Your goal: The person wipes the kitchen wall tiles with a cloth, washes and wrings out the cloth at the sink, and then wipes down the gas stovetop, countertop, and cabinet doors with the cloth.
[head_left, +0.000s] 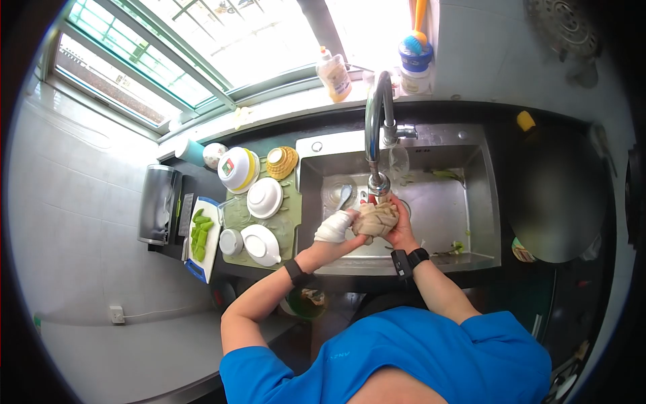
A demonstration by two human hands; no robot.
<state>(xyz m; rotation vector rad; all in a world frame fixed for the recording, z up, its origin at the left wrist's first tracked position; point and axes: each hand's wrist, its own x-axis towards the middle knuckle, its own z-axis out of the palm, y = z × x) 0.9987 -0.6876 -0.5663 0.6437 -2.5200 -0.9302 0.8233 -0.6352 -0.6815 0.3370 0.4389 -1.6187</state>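
Note:
Under the tap (379, 182), at the left part of the steel sink (481, 202), a crumpled beige cloth (375, 221) is held between both hands. My left hand (336, 244) is closed on its left side, with a white wrap or cloth (334, 227) over the back of the hand or in it; which of these I cannot tell. My right hand (402, 225) has its fingers round the right side of the beige cloth. A spoon (344, 196) and a clear bowl lie in the sink just behind my left hand.
White bowls (264, 198) and a yellow woven-looking bowl (282, 162) rest on a green drying mat (234, 213) left of the sink. Further left, cut green vegetables (200, 236) lie on a white board (212, 232). Bottles stand on the windowsill.

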